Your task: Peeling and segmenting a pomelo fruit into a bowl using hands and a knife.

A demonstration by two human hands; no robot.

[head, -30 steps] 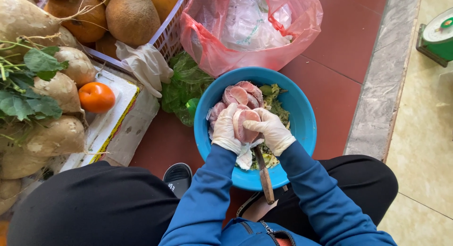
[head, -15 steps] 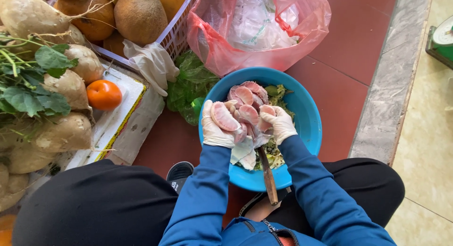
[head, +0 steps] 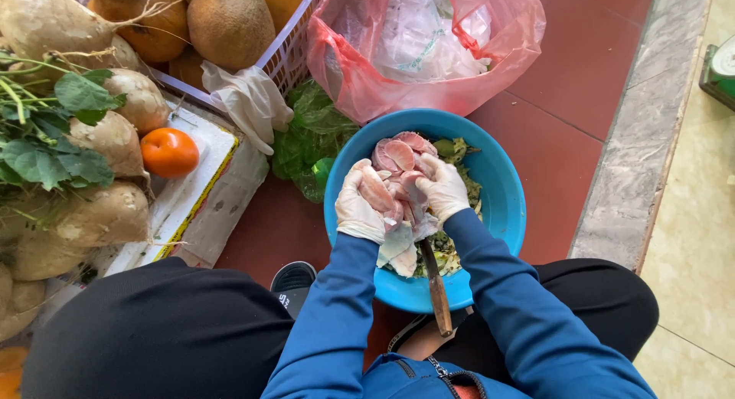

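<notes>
Pink segments of peeled pomelo flesh (head: 398, 158) fill the middle of a round blue plastic bowl (head: 501, 207) set on a red tiled floor (head: 566, 123), where a person in blue sleeves crouches over it. Both hands wear thin white gloves: the left hand (head: 360, 204) curls around one pink segment (head: 375, 191), pinching it between thumb and fingers, while the right hand (head: 442, 186) presses in from the other side, fingers closed on the same cluster of fruit. Pale pith and green-yellow rind scraps (head: 459, 150) lie in the bowl around them, and a wooden-handled knife (head: 436, 288) rests against the near rim. The work appears to be at the separating stage, segments being pulled apart and skinned; the next move likely calls for a firm pinch on the membrane and a gentle peel so the flesh stays whole. A red plastic bag (head: 429, 47) sits just beyond.
</notes>
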